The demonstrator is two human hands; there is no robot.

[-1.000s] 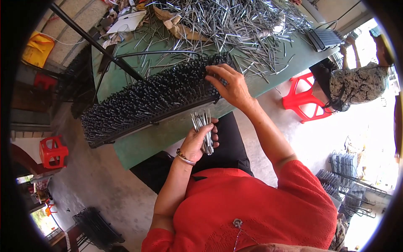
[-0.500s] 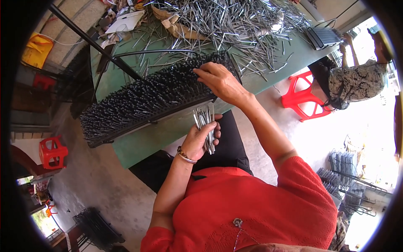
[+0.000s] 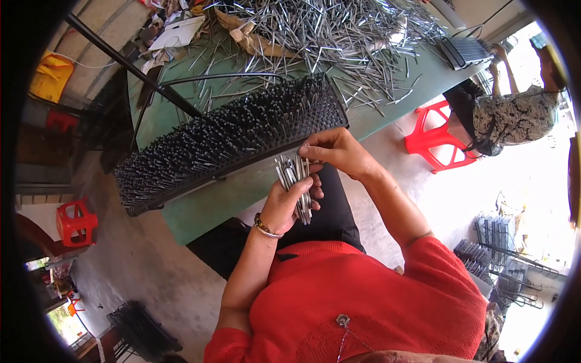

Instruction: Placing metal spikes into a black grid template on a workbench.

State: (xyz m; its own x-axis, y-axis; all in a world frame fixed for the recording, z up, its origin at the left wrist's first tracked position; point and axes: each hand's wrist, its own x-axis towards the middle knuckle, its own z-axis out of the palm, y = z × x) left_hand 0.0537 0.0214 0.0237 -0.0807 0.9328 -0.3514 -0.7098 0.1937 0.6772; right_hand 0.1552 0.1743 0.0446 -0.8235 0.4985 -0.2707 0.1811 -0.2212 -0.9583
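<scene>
My left hand (image 3: 284, 202) is clenched around a bundle of metal pins (image 3: 296, 181) standing up out of my fist, and just above it my right hand (image 3: 336, 151) pinches the top of one pin in that bundle between thumb and fingertips. Right beyond both hands, touching the edge of the green table (image 3: 387, 112), lies a long black rack (image 3: 227, 136) bristling with pins. Farther off, past my right hand, a loose heap of pins (image 3: 339, 33) covers the tabletop.

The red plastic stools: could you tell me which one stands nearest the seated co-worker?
The red stool at the right, beside the green table, right next to the co-worker. The other red stool stands far left.
</scene>
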